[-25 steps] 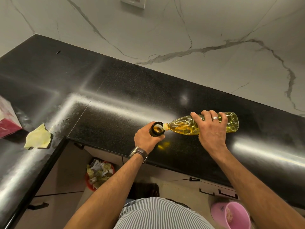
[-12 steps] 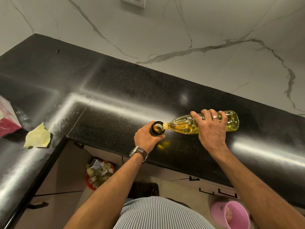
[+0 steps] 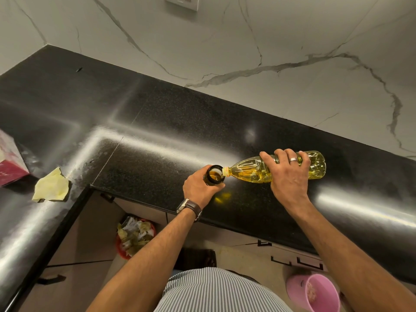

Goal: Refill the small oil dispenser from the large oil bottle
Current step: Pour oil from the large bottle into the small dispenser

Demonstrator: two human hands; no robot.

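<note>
The right hand [image 3: 289,179] grips the large oil bottle [image 3: 252,171] around its middle, fingers curled over the top, a ring on one finger. The bottle lies tipped nearly level above the black counter [image 3: 157,122], base toward the wall, neck pointing left, yellow oil pooled along its lower side. Its mouth meets the rim of the small oil dispenser [image 3: 215,175], a dark round container with an open top showing amber liquid inside. The left hand [image 3: 199,190], a watch on its wrist, wraps around the dispenser's side, fingers curled and holding it near the front edge of the counter. A yellow glint lies on the counter just below the dispenser. Far to the left, near the counter's inner corner, sits a crumpled yellow cloth [image 3: 51,188] beside a pink box [image 3: 10,161].
</note>
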